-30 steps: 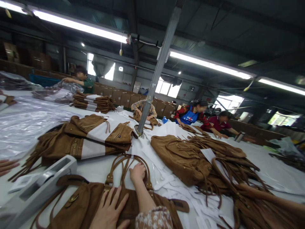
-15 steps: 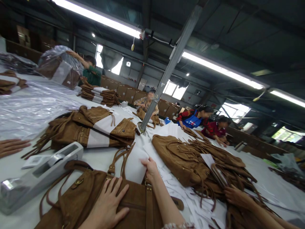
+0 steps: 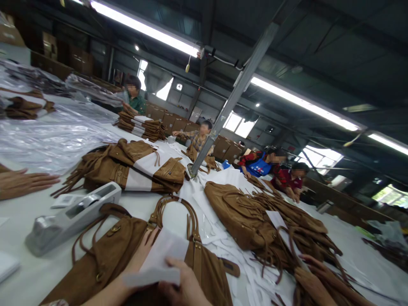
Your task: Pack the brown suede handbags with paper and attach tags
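Observation:
A brown suede handbag (image 3: 127,231) lies on the table in front of me, its strap handles (image 3: 178,199) arched away from me. My right hand (image 3: 186,278) is closed on a folded sheet of white paper (image 3: 170,246) above the bag's front. My left hand (image 3: 145,250) rests on the bag near a handle's base, fingers stretched out and partly covered by the paper. Left of the bag stands a grey tape dispenser (image 3: 75,221).
Stacked brown bags (image 3: 137,168) lie beyond the dispenser, beside clear plastic sheets (image 3: 54,136). More bags (image 3: 242,212) and white paper strips (image 3: 251,272) are at the right. Co-workers' hands (image 3: 27,183) reach in from both sides. A metal post (image 3: 232,102) rises from the table.
My right hand has brought the white paper from the handles toward me, over the bag. My left hand has shifted slightly up and left. At the far left, a co-worker's plastic-wrapped bundle has been lowered.

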Available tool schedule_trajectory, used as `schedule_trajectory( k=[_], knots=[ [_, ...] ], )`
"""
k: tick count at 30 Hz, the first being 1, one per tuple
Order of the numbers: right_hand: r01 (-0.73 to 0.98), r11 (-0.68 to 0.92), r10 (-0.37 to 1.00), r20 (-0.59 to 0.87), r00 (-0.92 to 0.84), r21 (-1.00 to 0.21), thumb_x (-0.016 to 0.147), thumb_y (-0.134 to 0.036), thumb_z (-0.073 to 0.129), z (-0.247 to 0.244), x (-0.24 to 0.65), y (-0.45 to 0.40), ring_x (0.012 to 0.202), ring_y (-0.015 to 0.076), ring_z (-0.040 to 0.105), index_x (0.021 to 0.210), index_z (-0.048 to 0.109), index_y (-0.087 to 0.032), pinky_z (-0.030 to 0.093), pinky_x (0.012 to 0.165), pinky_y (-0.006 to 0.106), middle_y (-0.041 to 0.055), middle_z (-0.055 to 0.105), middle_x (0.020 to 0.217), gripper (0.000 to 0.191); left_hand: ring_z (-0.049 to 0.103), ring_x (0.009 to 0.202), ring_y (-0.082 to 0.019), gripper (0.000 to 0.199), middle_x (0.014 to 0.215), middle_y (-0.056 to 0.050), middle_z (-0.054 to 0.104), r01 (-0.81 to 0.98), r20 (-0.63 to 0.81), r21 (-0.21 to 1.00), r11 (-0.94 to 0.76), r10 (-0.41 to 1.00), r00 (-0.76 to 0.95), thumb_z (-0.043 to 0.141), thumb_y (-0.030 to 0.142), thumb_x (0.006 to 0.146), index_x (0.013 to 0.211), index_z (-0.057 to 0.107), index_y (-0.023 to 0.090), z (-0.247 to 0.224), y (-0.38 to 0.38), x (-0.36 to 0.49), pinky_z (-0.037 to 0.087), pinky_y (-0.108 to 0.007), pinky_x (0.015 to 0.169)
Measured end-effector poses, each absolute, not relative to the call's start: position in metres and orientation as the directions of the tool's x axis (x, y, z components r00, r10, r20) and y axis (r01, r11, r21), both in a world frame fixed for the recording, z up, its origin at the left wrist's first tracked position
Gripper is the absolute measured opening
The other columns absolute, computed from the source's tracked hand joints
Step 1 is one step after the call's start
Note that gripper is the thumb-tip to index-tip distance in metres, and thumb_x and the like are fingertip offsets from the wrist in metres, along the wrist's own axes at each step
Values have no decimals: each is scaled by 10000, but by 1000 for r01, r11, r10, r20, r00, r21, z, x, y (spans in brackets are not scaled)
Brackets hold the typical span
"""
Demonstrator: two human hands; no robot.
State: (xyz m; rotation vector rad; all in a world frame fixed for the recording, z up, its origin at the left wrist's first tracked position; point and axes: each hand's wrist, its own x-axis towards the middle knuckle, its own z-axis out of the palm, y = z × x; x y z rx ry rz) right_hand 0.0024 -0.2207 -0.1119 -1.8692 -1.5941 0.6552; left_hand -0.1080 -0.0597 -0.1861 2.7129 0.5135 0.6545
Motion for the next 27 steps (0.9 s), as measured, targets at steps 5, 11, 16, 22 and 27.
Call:
schedule_trajectory(
  k=[5,11,16,22,27],
  knots=[
    [937,-57,995,-92,27,-344,884,-306,463,-142,-14,-258,1297,276,439,1253,549,-295,343,1089,436,77,571,1316,379,376,1314,-365,452,1360,-52,536,267,315,362,-893,387,867,517,159,824,1235,588,334,-184,-56,-109,293,-584,1095],
    [950,-140,969,-238,73,-279,865,-394,484,-103,-57,-296,1361,366,315,1384,402,-313,300,1078,561,155,396,1455,532,490,1199,-250,334,1259,-91,578,236,340,384,-893,374,863,492,295,903,1221,579,238,-144,-65,-128,345,-514,1076],
    [944,-174,973,-197,121,-281,826,-313,522,-103,-83,-318,1424,356,120,1403,370,-294,172,1116,573,166,196,1544,598,557,1083,-251,383,1224,-73,566,229,308,392,-891,362,880,570,415,869,1161,563,167,-112,-70,-150,484,-466,930],
    [965,-119,990,-103,98,-232,835,-222,485,-105,-90,-327,1441,289,90,1412,349,-322,126,1149,484,114,147,1565,601,513,1158,-258,430,1314,-100,501,210,157,387,-898,288,945,559,404,878,1245,502,186,-110,-117,-188,442,-516,981],
    [983,-76,996,-55,67,-166,888,-261,431,-103,-93,-329,1435,274,128,1432,319,-291,105,1154,477,118,167,1560,556,289,1373,-314,634,1499,-127,325,130,0,383,-914,140,990,437,573,881,1399,364,214,-118,-174,-241,227,-566,1123]
  ],
)
